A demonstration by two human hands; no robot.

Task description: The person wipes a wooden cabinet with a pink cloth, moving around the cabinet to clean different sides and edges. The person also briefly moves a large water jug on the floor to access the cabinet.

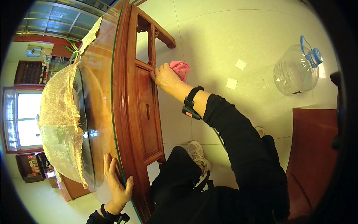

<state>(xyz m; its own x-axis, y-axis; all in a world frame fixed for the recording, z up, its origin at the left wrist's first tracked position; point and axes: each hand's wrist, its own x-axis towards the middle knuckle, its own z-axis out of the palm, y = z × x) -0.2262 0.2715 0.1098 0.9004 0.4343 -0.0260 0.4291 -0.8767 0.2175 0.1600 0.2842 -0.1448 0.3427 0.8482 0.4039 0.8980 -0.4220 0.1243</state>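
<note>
My right hand [167,76] grips a bunched pink cloth [180,70]. Its fingers touch the carved wooden frame of a table [124,92], at the upper end of a panelled drawer front [145,109] with a slot in it. My left hand [117,179] lies on the edge of the table's glass top [105,112], fingers apart and holding nothing. Close by on the glass stands a domed food cover of yellowish lace [60,109]. Beneath it, dark round dishware [84,92] shows in part.
A large clear plastic water bottle [293,71] with a blue cap and handle stands on the tiled floor [212,36]. Two pale square pieces [231,83] lie there too. A reddish-brown wooden piece of furniture [313,151] is at the right. A table leg [169,42] juts out.
</note>
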